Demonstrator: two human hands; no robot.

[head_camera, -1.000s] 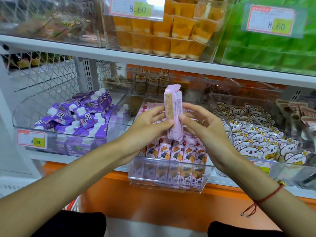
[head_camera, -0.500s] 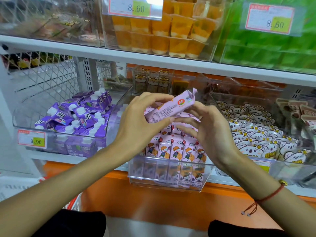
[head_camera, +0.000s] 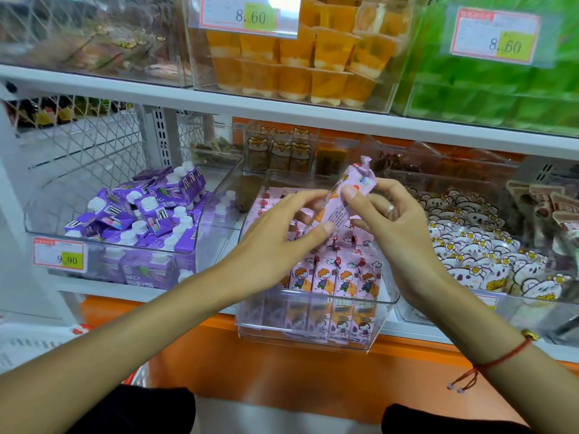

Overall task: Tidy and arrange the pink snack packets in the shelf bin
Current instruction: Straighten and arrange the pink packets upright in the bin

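Item: pink snack packet, long and narrow, crimped top end, held tilted above the clear shelf bin, where matching packets stand in a front row. Right hand pinches its upper part between thumb and forefinger; left hand steadies the lower part with thumb and fingertips, other fingers loosely extended. Handling, judged: light, soft film wrapper, somewhat slick, contents possibly crushable. Grip the flat sides mid-length, gently.

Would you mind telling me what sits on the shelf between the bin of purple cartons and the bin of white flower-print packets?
The head view shows the clear bin of pink snack packets there, with both hands above it.
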